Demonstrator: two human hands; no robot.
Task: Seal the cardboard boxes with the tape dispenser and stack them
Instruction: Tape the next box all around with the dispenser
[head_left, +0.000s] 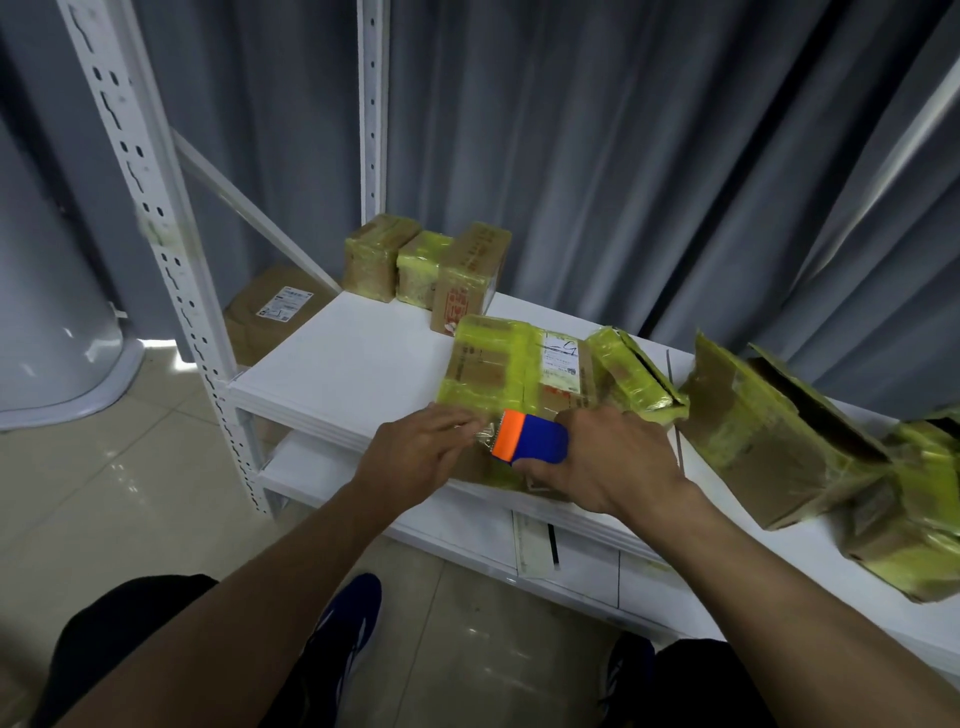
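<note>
A flat cardboard box (511, 366) wrapped in yellow-green tape lies on the white shelf (353, 364), its near edge at the shelf front. My right hand (608, 462) grips a blue and orange tape dispenser (530, 436) at that near edge. My left hand (421, 449) rests just left of the dispenser, fingertips pinching the clear tape end against the box. Three taped boxes (426, 265) stand together at the back of the shelf.
Opened, crumpled boxes (769, 431) with loose flaps lie on the shelf to the right, one small one (634, 376) touching the worked box. A brown box (270, 312) sits on the floor behind the white rack post (156, 208). Grey curtains hang behind.
</note>
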